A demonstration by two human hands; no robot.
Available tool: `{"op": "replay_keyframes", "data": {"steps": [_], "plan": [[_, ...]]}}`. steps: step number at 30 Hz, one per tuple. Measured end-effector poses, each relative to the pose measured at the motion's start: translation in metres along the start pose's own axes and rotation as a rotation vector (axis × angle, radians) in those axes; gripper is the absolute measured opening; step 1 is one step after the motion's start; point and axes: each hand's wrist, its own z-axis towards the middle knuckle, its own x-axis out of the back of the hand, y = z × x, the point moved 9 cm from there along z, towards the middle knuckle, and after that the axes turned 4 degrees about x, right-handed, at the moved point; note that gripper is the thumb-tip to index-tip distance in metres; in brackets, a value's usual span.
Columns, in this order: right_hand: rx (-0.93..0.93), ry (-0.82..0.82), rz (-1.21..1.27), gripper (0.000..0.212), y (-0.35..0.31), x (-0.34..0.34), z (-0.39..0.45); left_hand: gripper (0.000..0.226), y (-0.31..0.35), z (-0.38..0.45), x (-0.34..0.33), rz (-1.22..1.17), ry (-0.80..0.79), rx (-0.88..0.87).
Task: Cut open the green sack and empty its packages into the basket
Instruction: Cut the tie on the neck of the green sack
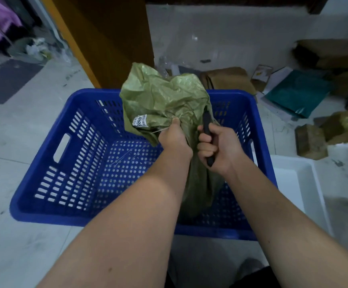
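**A:** What can't you make out from up there?

**B:** The blade, mostly. My right hand (214, 145) is closed in a fist around a slim black knife handle (207, 129), and its upper tip runs up against the sack, so I cannot tell whether an edge is out or buried in the weave. The lower part of the green sack (164, 96) drops behind my wrists into the basket, half in shadow. The white label (140, 121) is creased; I read a few digits, no more. The whole view is a bit blurred.

**A:** Where is the sack against your fingers?

**B:** My left hand (174, 140) pinches a bunched fold of it, thumb on top, with the label just left of my thumb tip. A thin pale thread (158, 131) trails out beside my knuckles. The sack's crumpled top rises above both fists; its body hangs between them and below. The knife handle lies just right of the fold I grip, touching the fabric.

**A:** And the packages?

**B:** Not visible. The sack stands inside the blue basket (44, 163), over its right half.

**A:** What are the materials like?

**B:** The sack is woven plastic, olive-green, crinkly and faintly shiny. The basket is rigid plastic, rectangular, slotted walls, round-holed floor, an oval handle cut-out at the left. A white tub (293, 177) sits just beyond my right forearm, touching the basket's edge. Flattened cardboard (229, 79) and a teal mailer (297, 92) lie on the pale floor (13, 125) well beyond my fingers.
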Motion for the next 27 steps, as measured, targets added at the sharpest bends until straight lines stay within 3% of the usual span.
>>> {"op": "replay_keyframes", "data": {"steps": [6, 9, 16, 22, 27], "plan": [[0.063, 0.022, -0.153, 0.027, -0.008, 0.003, -0.004, 0.018, -0.003, 0.005, -0.004, 0.074, -0.058, 0.007], [0.058, 0.026, -0.232, 0.023, -0.007, 0.002, -0.008, 0.024, -0.003, 0.008, -0.005, 0.142, -0.073, -0.002], [0.137, -0.027, -0.248, 0.019, -0.009, -0.014, -0.013, 0.022, -0.008, 0.008, -0.009, 0.237, -0.134, 0.021], [0.202, -0.032, -0.222, 0.029, -0.012, -0.019, -0.018, 0.041, -0.008, -0.003, -0.01, 0.35, -0.238, 0.093], [0.363, -0.013, -0.336, 0.04, -0.031, -0.024, -0.027, 0.039, -0.006, -0.004, -0.01, 0.318, -0.267, 0.055]]}}
